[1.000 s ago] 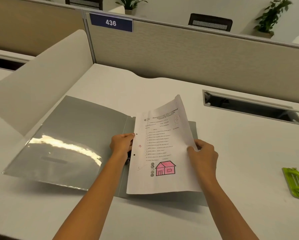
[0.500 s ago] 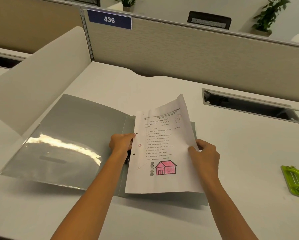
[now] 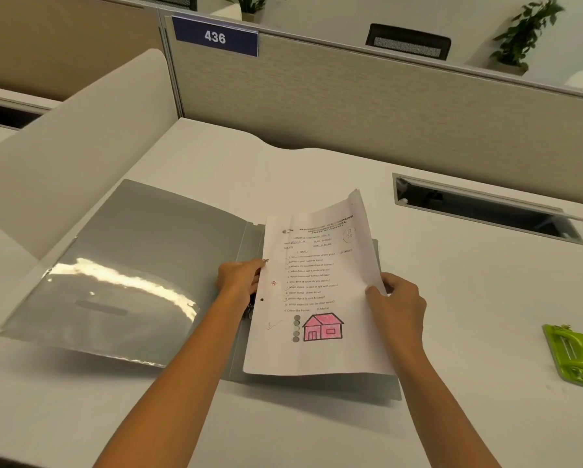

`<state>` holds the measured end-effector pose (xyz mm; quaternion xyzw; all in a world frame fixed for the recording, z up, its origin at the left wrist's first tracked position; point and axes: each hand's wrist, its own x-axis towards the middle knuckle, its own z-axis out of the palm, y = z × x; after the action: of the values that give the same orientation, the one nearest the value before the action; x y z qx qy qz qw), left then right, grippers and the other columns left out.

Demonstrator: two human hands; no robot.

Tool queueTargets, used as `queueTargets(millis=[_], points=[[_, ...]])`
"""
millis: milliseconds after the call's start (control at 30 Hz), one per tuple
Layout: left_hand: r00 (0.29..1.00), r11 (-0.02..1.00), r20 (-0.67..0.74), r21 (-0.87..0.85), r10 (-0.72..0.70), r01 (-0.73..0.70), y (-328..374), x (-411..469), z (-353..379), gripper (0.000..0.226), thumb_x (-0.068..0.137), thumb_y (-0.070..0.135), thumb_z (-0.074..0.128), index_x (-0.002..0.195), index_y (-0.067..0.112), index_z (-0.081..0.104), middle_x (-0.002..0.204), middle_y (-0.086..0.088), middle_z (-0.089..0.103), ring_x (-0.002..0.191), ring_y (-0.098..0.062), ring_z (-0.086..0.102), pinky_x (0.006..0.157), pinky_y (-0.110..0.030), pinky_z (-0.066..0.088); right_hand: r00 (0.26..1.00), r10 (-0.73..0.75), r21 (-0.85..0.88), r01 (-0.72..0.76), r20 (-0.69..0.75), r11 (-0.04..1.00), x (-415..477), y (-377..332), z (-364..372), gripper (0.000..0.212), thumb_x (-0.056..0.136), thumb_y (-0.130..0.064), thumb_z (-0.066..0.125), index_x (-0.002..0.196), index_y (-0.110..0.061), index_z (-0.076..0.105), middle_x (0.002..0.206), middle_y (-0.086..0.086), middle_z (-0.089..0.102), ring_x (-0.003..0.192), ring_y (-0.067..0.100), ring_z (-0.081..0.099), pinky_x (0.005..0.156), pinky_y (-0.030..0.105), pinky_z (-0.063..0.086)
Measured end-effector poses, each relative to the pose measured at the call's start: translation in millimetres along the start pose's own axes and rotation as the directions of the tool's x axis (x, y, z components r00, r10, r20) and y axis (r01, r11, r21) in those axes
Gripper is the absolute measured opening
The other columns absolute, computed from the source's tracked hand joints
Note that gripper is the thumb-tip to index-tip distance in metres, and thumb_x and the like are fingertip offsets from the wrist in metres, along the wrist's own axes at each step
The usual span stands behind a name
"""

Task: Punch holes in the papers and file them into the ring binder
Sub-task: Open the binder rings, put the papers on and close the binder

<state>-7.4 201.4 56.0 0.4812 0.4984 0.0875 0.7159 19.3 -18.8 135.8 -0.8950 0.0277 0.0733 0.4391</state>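
A grey ring binder [image 3: 155, 251] lies open on the white desk, its left cover spread out with a shiny clear pocket. Over its right half I hold a stack of printed papers [image 3: 320, 292], the top sheet showing text and a pink house drawing. One punched hole shows near the left edge. My left hand [image 3: 241, 276] pinches that left edge by the binder's rings, which are mostly hidden. My right hand [image 3: 398, 302] grips the right edge, which curls upward.
A green hole punch [image 3: 573, 354] lies at the right edge of the desk [image 3: 452, 298]. A cable slot [image 3: 485, 209] with a raised lid sits behind it. A beige partition [image 3: 350, 106] labelled 436 bounds the back; a white divider [image 3: 80, 136] rises on the left.
The papers and both hands have stayed almost still over the binder; only the view has shifted a little.
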Motion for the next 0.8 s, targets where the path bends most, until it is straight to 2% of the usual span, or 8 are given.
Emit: queueTargets(millis=[133,200,267,367,433,567,667,800], points=[[0.999,1.0,0.035,0.01,0.006,-0.006,3.0,-4.2,-0.9,0.013,0.078,-0.001,0.071,0.09,-0.005,0.066,0.089,-0.017,0.071,0.071,-0.025,0.07,0.062,-0.031,0.06,1.0,0.004,-0.013,-0.004,0.01,1.0,0.8,1.0,-2.6,0.033,0.09,-0.007,0.049,0.121,-0.009,0.063,0.118,0.008,0.066,0.085,0.023,0.058,0.079,0.033,0.05],[0.999,0.999,0.03,0.04,0.033,-0.034,3.4,-7.6,-4.6,0.019,0.078,-0.003,0.071,0.096,-0.006,0.067,0.09,-0.017,0.072,0.075,-0.027,0.072,0.066,-0.033,0.061,1.0,0.014,-0.021,-0.014,0.025,1.0,2.0,3.5,-4.0,0.032,0.091,-0.008,0.049,0.12,-0.009,0.063,0.119,0.008,0.066,0.084,0.023,0.059,0.076,0.033,0.051],[0.992,0.982,-0.014,0.147,0.126,-0.122,2.3,-14.4,-10.5,0.016,0.079,0.001,0.07,0.095,0.0,0.07,0.084,-0.012,0.073,0.075,-0.023,0.072,0.066,-0.031,0.059,0.999,0.021,-0.027,-0.02,0.039,0.999,2.7,5.8,-4.6,0.031,0.09,-0.007,0.05,0.118,-0.008,0.063,0.117,0.008,0.067,0.083,0.023,0.059,0.067,0.025,0.047],[0.941,0.862,-0.086,0.433,0.329,-0.262,-1.2,-32.2,-23.4,0.008,0.083,0.01,0.064,0.087,0.015,0.07,0.079,0.001,0.068,0.071,-0.014,0.063,0.054,-0.018,0.043,0.999,0.03,-0.027,-0.029,0.046,0.999,1.6,7.0,-3.4,0.029,0.09,-0.007,0.05,0.116,-0.007,0.064,0.115,0.008,0.066,0.082,0.023,0.058,0.066,0.023,0.044],[0.922,0.808,-0.081,0.514,0.379,-0.288,-7.2,-41.8,-32.0,0.004,0.086,0.016,0.062,0.083,0.016,0.066,0.079,0.002,0.065,0.072,-0.014,0.059,0.057,-0.021,0.041,0.998,0.032,-0.019,-0.031,0.045,0.999,-0.3,7.9,-1.6,0.028,0.091,-0.008,0.05,0.116,-0.008,0.063,0.112,0.007,0.066,0.08,0.022,0.058,0.058,0.02,0.043],[0.969,0.829,-0.035,0.525,0.246,-0.192,-24.7,-47.7,-43.7,0.028,0.087,0.031,0.064,0.066,0.015,0.058,0.07,-0.002,0.066,0.07,-0.021,0.066,0.066,-0.031,0.054,0.999,0.039,0.002,-0.039,0.037,0.999,-5.3,10.8,2.1,0.026,0.091,-0.008,0.05,0.112,-0.009,0.064,0.104,0.004,0.065,0.079,0.021,0.058,0.053,0.015,0.039],[0.987,0.891,0.001,0.43,0.158,-0.143,-32.9,-50.9,-46.3,0.027,0.086,0.033,0.067,0.068,0.013,0.061,0.078,-0.004,0.071,0.077,-0.025,0.07,0.077,-0.039,0.058,0.999,0.036,0.011,-0.037,0.03,0.999,-8.8,10.8,3.0,0.025,0.09,-0.008,0.05,0.111,-0.01,0.064,0.102,0.003,0.065,0.078,0.021,0.058,0.053,0.014,0.038],[0.988,0.933,-0.024,0.331,0.155,-0.139,-36.7,-55.2,-45.3,0.02,0.086,0.028,0.068,0.07,0.016,0.063,0.084,-0.007,0.072,0.078,-0.027,0.07,0.065,-0.031,0.055,1.0,0.02,0.023,-0.02,0.02,1.0,-12.3,7.6,1.2,0.027,0.091,-0.008,0.05,0.114,-0.01,0.064,0.097,-0.002,0.06,0.077,0.018,0.057,0.052,0.013,0.037]])
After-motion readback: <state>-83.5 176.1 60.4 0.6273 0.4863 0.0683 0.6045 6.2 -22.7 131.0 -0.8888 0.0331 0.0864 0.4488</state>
